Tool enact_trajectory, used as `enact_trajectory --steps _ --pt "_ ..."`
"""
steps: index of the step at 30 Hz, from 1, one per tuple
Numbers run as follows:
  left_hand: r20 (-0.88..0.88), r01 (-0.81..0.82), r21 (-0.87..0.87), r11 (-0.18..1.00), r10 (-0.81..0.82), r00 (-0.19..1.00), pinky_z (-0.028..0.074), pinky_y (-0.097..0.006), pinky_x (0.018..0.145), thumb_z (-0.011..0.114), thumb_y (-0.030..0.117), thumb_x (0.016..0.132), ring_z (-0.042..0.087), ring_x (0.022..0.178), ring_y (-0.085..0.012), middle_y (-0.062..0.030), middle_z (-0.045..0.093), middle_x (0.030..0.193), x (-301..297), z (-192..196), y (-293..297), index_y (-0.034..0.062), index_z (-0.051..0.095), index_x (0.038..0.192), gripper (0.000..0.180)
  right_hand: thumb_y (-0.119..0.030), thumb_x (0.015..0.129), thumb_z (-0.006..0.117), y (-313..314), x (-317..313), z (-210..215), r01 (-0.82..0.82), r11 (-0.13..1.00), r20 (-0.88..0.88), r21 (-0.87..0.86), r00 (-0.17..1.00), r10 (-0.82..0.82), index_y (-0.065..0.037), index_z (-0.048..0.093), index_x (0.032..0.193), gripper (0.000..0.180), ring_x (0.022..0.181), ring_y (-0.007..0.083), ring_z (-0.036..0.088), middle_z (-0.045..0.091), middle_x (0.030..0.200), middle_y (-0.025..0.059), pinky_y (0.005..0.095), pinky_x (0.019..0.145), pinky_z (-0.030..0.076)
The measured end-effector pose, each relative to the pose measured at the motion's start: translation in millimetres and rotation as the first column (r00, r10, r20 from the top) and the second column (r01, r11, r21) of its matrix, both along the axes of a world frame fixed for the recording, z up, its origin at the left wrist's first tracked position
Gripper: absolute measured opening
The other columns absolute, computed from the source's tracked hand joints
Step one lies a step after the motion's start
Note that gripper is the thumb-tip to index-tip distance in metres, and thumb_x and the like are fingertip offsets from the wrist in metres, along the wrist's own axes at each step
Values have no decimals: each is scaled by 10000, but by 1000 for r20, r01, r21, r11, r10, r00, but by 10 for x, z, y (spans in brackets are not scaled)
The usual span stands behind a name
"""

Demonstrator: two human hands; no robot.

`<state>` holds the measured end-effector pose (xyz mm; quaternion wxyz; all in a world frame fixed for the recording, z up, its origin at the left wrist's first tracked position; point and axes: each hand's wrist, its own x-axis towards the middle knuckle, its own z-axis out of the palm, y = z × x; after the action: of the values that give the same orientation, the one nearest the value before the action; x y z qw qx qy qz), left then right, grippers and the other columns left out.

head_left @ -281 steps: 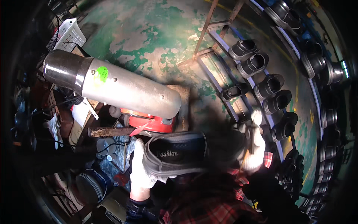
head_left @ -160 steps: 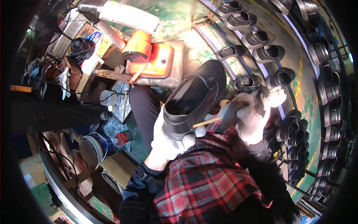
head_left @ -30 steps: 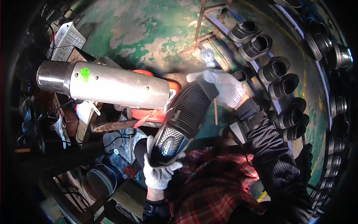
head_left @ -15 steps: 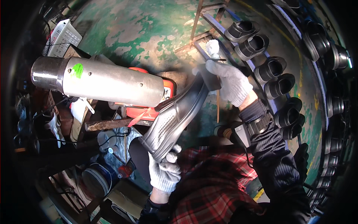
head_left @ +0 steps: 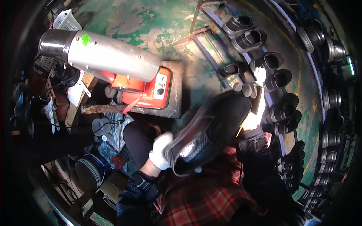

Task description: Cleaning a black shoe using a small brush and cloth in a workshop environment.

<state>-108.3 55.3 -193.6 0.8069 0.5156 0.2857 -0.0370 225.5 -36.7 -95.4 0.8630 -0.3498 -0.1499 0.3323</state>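
Left hand [head_left: 161, 151], white-gloved, clamped on heel end of black rubber-soled shoe [head_left: 209, 137]. Right hand [head_left: 247, 90] closed on toe end, sole turned up for access. Red machine with steel duct [head_left: 109, 56] beyond left hand.

The left hand [head_left: 160, 150] in a white glove is bent at the wrist, fingers curled closed. The right hand [head_left: 247, 90], also gloved, grips from above.
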Motion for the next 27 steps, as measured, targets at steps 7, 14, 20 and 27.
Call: enact_trajectory --steps 7,14,20,27 --pt "23 -186 -565 804 241 970 275 -337 1169 740 155 698 400 1409 -242 -176 388 1540 -24 1241 -274 -59 197 1549 1032 -335 1054 460 -780 -7 330 -50 979 -62 -196 997 38 -39 505 1221 343 1042 323 627 603 1122 151 531 1002 490" --pt "-21 -266 -423 866 284 959 274 -314 1161 701 114 711 408 1397 -244 -174 399 1530 -331 1426 -478 -64 260 1534 951 -449 979 574 -764 -811 595 -331 932 -113 150 930 348 -45 548 1071 415 1073 358 606 600 1132 130 566 967 503" --pt "21 -96 49 994 95 995 397 -326 1034 675 95 764 558 1150 -248 -166 576 1248 -612 1457 -561 -105 386 1453 773 -18 919 535 -767 -901 609 -477 878 -19 32 878 478 50 627 1123 234 986 293 663 675 1023 187 398 903 527" --pt "96 -115 174 978 99 990 530 -321 852 676 53 819 683 874 -241 -140 722 994 -1085 1336 -719 -72 407 1464 710 -114 906 619 -1019 -225 609 468 642 747 -607 612 260 -35 686 985 131 678 122 625 653 756 58 288 641 507"
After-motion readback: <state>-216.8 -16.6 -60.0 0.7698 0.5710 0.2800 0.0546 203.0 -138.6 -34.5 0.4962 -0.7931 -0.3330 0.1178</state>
